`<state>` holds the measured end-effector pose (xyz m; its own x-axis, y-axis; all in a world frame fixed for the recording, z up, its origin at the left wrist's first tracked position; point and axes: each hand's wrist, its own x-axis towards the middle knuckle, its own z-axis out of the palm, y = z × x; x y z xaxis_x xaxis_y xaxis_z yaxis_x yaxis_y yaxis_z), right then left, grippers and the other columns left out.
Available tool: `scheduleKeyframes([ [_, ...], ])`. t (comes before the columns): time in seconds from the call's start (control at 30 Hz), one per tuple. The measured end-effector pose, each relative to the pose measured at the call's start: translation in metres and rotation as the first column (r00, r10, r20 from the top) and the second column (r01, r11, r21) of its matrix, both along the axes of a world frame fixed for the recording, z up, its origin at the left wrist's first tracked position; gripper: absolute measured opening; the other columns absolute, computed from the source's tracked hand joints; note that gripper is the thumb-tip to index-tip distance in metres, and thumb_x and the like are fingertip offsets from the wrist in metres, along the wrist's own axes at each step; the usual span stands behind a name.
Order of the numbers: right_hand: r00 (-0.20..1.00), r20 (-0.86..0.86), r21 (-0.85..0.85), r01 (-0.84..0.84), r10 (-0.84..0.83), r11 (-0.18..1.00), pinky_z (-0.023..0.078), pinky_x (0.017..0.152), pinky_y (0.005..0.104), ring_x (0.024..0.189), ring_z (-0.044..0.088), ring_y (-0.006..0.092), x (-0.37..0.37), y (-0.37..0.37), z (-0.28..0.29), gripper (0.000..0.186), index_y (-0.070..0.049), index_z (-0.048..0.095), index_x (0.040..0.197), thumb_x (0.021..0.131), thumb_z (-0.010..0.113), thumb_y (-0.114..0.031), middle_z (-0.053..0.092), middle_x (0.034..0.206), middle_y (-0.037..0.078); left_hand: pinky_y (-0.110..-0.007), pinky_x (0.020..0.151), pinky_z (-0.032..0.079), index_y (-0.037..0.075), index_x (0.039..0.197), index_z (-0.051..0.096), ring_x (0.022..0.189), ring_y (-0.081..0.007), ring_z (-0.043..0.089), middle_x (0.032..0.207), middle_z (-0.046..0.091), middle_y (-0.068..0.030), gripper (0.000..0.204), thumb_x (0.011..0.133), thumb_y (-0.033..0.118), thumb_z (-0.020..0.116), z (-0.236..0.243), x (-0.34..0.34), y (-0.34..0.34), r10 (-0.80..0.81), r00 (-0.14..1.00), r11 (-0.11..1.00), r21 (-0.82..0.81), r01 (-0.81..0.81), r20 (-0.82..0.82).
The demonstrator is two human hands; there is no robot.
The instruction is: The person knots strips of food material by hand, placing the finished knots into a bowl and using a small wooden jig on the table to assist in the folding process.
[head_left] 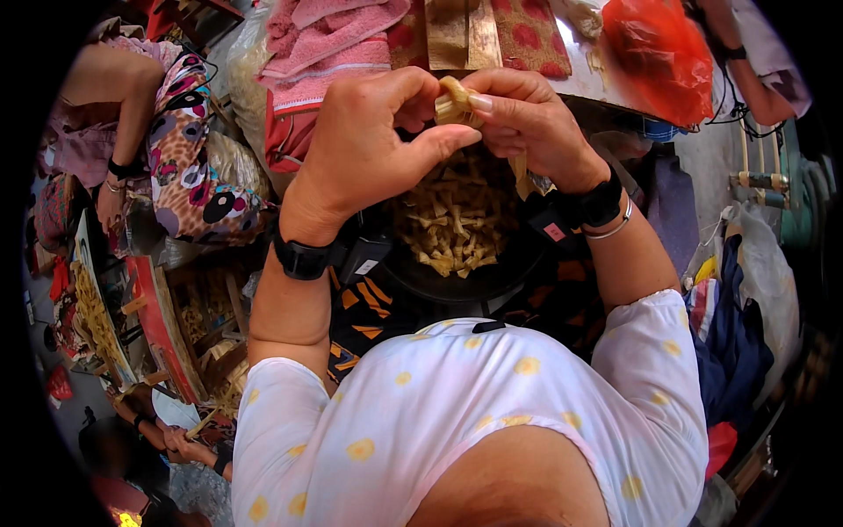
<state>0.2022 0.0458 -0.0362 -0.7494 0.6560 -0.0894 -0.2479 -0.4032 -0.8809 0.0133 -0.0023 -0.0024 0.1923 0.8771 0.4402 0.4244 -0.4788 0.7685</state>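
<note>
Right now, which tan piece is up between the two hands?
The tan piece pinched under the thumb of the right hand; unlike it, the heaped pieces lie below in the dark pan.

The held piece (451,109) looks ridged; red bag (657,57), glossy plastic; towel (332,54), cloth.

A pale table (583,79) carries a red plastic bag (659,61) and a spotted cloth (530,37), with wood (448,39) across it; pink towels (329,53) lie beside the cloth's left.
</note>
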Motion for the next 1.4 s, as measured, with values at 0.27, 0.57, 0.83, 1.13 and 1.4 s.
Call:
scheduleKeyframes([
  [0.27,0.992,0.124,0.185,-0.061,0.039,0.981,0.029,0.047,0.0152,0.054,0.038,-0.0005,-0.004,-0.003,0.014,0.020,-0.005,0.060,0.099,0.084,0.058,-0.018,0.048,0.067,-0.008,-0.023,0.041,0.038,-0.002,0.067,0.059,0.041,-0.0122,0.047,0.051,0.051,-0.0022,0.021,0.078,0.015,0.065,-0.009,-0.006,0.000,-0.043,0.992,0.945,-0.317,0.078,0.118],
  [0.57,0.965,0.209,0.563,0.013,-0.158,0.826,0.035,0.049,0.0197,0.056,0.045,0.0030,0.019,0.006,0.016,0.015,0.000,0.064,0.083,0.085,0.060,-0.014,0.053,0.063,-0.003,-0.020,0.036,0.030,0.003,0.061,0.052,0.037,-0.0078,0.041,0.045,0.044,-0.0003,0.026,0.081,0.020,0.058,0.005,-0.028,-0.002,-0.155,0.871,0.768,-0.498,0.403,0.466],
  [0.83,0.941,0.278,0.670,-0.045,-0.194,0.741,0.033,0.047,0.0209,0.054,0.042,0.0033,0.020,0.013,0.007,0.015,0.002,0.063,0.080,0.084,0.061,-0.013,0.048,0.058,-0.003,-0.029,0.060,0.044,-0.002,0.093,0.057,0.065,-0.0159,0.056,0.070,0.057,-0.0067,0.027,0.080,0.021,0.062,0.003,-0.014,0.004,-0.116,0.964,0.984,-0.162,0.079,-0.239],
  [1.13,0.915,0.292,0.740,-0.032,-0.279,0.671,0.035,0.047,0.0245,0.052,0.044,0.0067,0.022,0.011,0.014,0.015,0.003,0.061,0.078,0.081,0.062,-0.012,0.049,0.055,0.003,-0.029,0.051,0.037,0.001,0.077,0.049,0.052,-0.0140,0.045,0.060,0.042,-0.0073,0.020,0.087,0.018,0.054,-0.010,-0.006,0.013,-0.379,0.912,0.881,-0.364,0.303,-0.158],
  [1.4,0.780,0.169,0.862,0.180,-0.602,0.474,0.040,0.050,0.0278,0.052,0.050,0.0140,0.008,0.066,0.005,0.018,0.001,0.062,0.079,0.081,0.058,-0.016,0.053,0.057,0.009,-0.040,0.054,0.044,0.012,0.085,0.062,0.063,-0.0320,0.058,0.064,0.058,-0.0114,0.015,0.081,0.026,0.059,-0.025,0.000,0.066,0.225,0.945,0.974,0.049,-0.220,-0.236],
])
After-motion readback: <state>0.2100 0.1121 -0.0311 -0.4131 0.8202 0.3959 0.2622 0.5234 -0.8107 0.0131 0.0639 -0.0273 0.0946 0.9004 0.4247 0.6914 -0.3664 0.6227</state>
